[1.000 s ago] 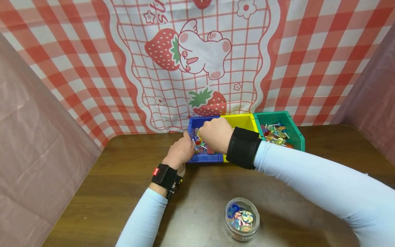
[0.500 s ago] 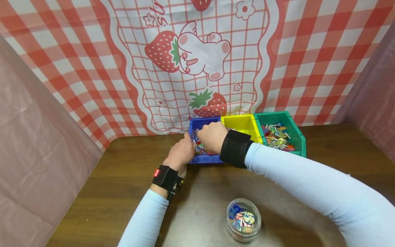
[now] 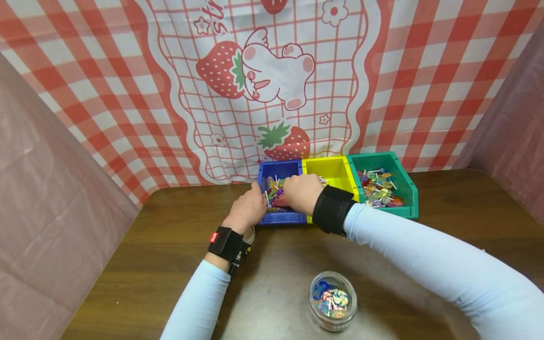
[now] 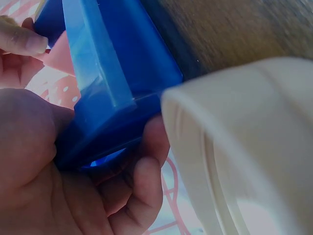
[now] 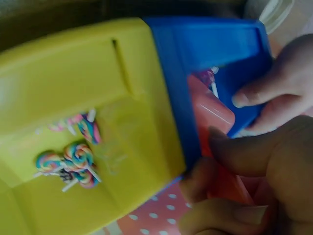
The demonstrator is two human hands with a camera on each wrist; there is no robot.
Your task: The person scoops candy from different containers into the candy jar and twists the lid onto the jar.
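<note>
My left hand [image 3: 247, 207] grips the left side wall of the blue bin [image 3: 282, 218]; in the left wrist view its curled fingers [image 4: 142, 188] reach under the bin. Over the bin's right side, my right hand [image 3: 302, 192] pinches a pink plastic scoop [image 5: 210, 110] between thumb and fingers. The scoop's head is down inside the blue bin, among small lollipop-shaped charms [image 3: 272, 189] in several colours. Part of the scoop is hidden by the right hand in the head view.
A yellow bin [image 3: 335, 167] with swirl lollipop charms [image 5: 73, 161] adjoins the blue one, then a green bin [image 3: 409, 189] of mixed charms. A clear jar [image 3: 332, 318] partly filled with charms stands nearer the front. A checked cloth [image 3: 425, 94] hangs behind the bins.
My right hand has shifted slightly to the right and nearer the front, showing more of the charms in the blue bin. The left hand keeps its grip on the wall.
</note>
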